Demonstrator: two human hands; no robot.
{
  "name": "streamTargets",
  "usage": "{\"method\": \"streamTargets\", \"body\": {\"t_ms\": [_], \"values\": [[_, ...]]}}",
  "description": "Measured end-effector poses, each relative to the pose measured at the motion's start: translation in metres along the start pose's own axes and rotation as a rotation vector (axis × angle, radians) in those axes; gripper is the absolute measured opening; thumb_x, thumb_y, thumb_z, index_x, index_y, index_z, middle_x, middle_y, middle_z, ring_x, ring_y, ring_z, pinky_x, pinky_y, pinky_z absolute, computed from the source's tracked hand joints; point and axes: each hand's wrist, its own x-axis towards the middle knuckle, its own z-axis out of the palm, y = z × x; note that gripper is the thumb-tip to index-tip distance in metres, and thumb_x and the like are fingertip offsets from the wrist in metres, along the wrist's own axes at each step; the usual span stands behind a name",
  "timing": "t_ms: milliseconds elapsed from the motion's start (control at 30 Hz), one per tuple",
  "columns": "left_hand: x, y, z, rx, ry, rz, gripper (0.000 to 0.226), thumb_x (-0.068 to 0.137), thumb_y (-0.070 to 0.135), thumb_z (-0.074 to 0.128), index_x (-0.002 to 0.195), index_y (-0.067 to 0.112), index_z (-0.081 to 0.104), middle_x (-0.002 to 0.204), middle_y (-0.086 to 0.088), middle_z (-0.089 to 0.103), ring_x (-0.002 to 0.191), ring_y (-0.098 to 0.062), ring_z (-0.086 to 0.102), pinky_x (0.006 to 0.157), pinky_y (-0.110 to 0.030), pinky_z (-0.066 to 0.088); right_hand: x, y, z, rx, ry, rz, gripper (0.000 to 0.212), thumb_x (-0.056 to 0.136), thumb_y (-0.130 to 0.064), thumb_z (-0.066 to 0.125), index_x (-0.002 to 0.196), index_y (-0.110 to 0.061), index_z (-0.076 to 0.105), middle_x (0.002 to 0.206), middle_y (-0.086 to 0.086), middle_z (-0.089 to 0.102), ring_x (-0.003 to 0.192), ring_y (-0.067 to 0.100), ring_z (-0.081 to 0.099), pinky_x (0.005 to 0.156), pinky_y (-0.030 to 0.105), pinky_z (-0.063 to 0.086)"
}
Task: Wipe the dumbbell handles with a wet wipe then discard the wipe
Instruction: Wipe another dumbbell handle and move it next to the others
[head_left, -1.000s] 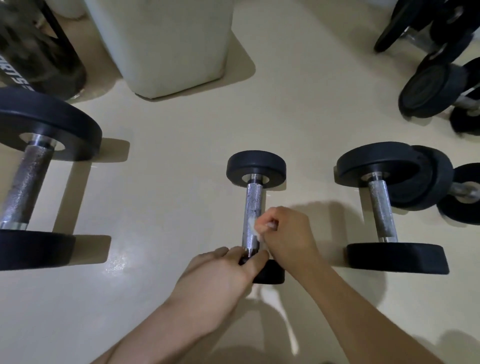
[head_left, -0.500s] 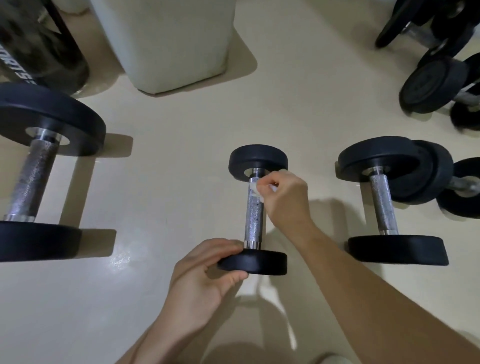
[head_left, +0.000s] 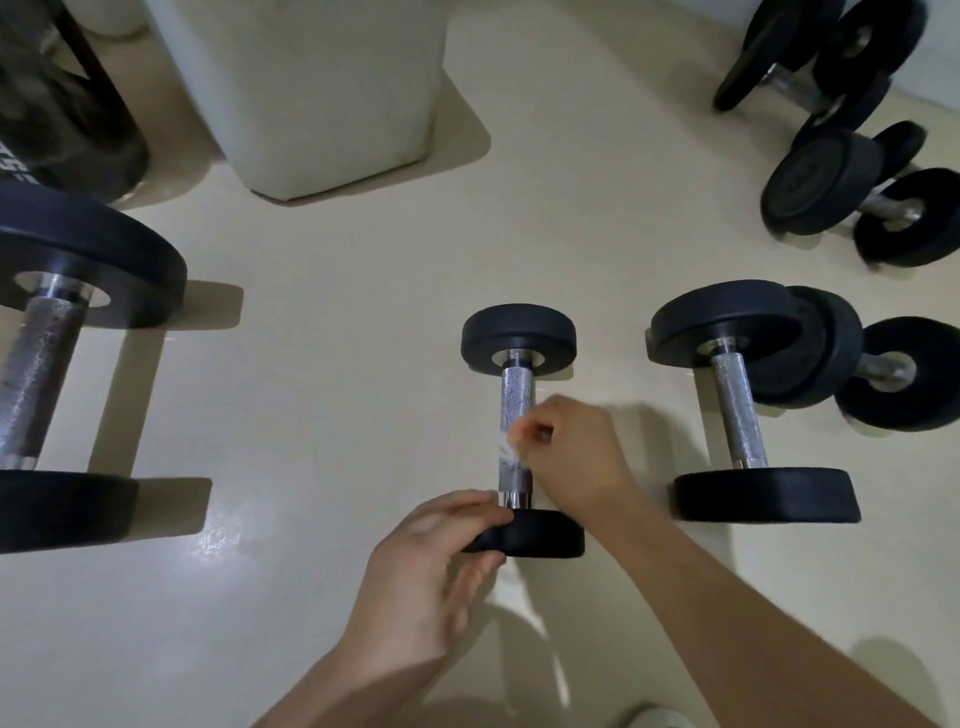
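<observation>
A small dumbbell (head_left: 517, 387) with black round ends and a knurled steel handle lies on the floor in the middle of the head view. My left hand (head_left: 431, 561) grips its near black end. My right hand (head_left: 576, 452) pinches a small white wet wipe (head_left: 508, 446) against the lower half of the handle, coming in from the right. The wipe is blurred and mostly hidden by my fingers.
A medium dumbbell (head_left: 737, 410) lies to the right, a large one (head_left: 41, 364) at the left edge. Several more dumbbells (head_left: 841, 171) are piled at the far right. A pale bin-like box (head_left: 322, 88) stands at the back, a dark object (head_left: 57, 104) at top left.
My right hand slid the wipe up the handle to the far end, then back down to the lower half. My left hand shifted its hold on the near end.
</observation>
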Motion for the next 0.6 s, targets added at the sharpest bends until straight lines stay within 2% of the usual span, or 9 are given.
{"method": "streamTargets", "body": {"t_ms": [100,167,267,333,400,467,533,600], "values": [[0.003,0.002,0.002,0.046,-0.064,0.034,0.035,0.082,0.041,0.056,0.116,0.042,0.06,0.119,0.025,0.059,0.115,0.012,0.048,0.095,-0.003,0.031,0.035,0.004,-0.001,0.01,0.273,0.008,0.024,0.072,0.003,0.058,0.055,-0.014,0.058,0.062,0.001,0.055,0.058,0.019,0.05,0.055,0.029,0.036],[0.004,0.004,0.002,0.099,-0.104,0.065,0.035,0.083,0.041,0.055,0.118,0.043,0.058,0.121,0.024,0.059,0.114,0.01,0.05,0.093,-0.002,0.032,0.022,0.005,0.002,-0.03,0.203,0.064,0.025,0.076,-0.003,0.057,0.054,-0.015,0.057,0.062,0.001,0.054,0.055,0.017,0.048,0.056,0.029,0.035],[0.007,0.004,-0.002,0.164,-0.113,0.1,0.035,0.083,0.038,0.055,0.117,0.043,0.056,0.122,0.027,0.057,0.11,0.009,0.052,0.087,0.003,0.031,-0.012,0.003,0.005,-0.031,0.009,0.031,0.019,0.081,-0.013,0.061,0.063,-0.012,0.064,0.066,0.001,0.06,0.063,0.018,0.052,0.059,0.024,0.039],[0.012,0.005,-0.003,0.172,-0.108,0.115,0.033,0.083,0.039,0.055,0.116,0.042,0.056,0.119,0.027,0.058,0.107,0.01,0.053,0.083,0.001,0.035,0.012,0.002,0.001,-0.034,0.07,0.028,0.028,0.08,-0.009,0.059,0.055,-0.016,0.053,0.063,-0.003,0.051,0.062,0.018,0.047,0.053,0.017,0.03],[0.015,0.01,-0.004,0.14,-0.149,0.114,0.032,0.083,0.042,0.055,0.115,0.04,0.055,0.113,0.026,0.061,0.1,0.007,0.057,0.081,-0.009,0.043,0.034,0.001,-0.002,0.009,0.182,0.065,0.034,0.08,-0.004,0.058,0.052,-0.02,0.046,0.065,-0.003,0.049,0.064,0.019,0.047,0.053,0.02,0.028],[0.02,0.016,-0.002,0.125,-0.207,0.109,0.035,0.081,0.044,0.06,0.115,0.041,0.052,0.108,0.025,0.062,0.095,0.004,0.058,0.08,-0.021,0.049,0.024,0.004,-0.002,-0.03,0.167,0.093,0.03,0.081,-0.007,0.058,0.054,-0.019,0.055,0.069,0.003,0.057,0.066,0.022,0.053,0.056,0.022,0.037],[0.026,0.021,0.0,0.156,-0.23,0.111,0.037,0.078,0.047,0.062,0.113,0.042,0.051,0.102,0.024,0.062,0.089,0.004,0.057,0.076,-0.025,0.05,-0.002,0.006,-0.006,-0.057,0.026,0.061,0.019,0.083,-0.012,0.061,0.065,-0.014,0.068,0.074,0.006,0.065,0.065,0.018,0.056,0.062,0.023,0.044],[0.033,0.024,0.008,0.163,-0.224,0.142,0.036,0.074,0.046,0.065,0.109,0.042,0.055,0.096,0.023,0.064,0.085,0.002,0.056,0.071,-0.023,0.048,0.001,0.007,-0.014,-0.075,-0.019,0.065,0.015,0.084,-0.013,0.06,0.075,-0.015,0.072,0.077,0.0,0.066,0.06,0.005,0.052,0.057,0.011,0.038]]}}
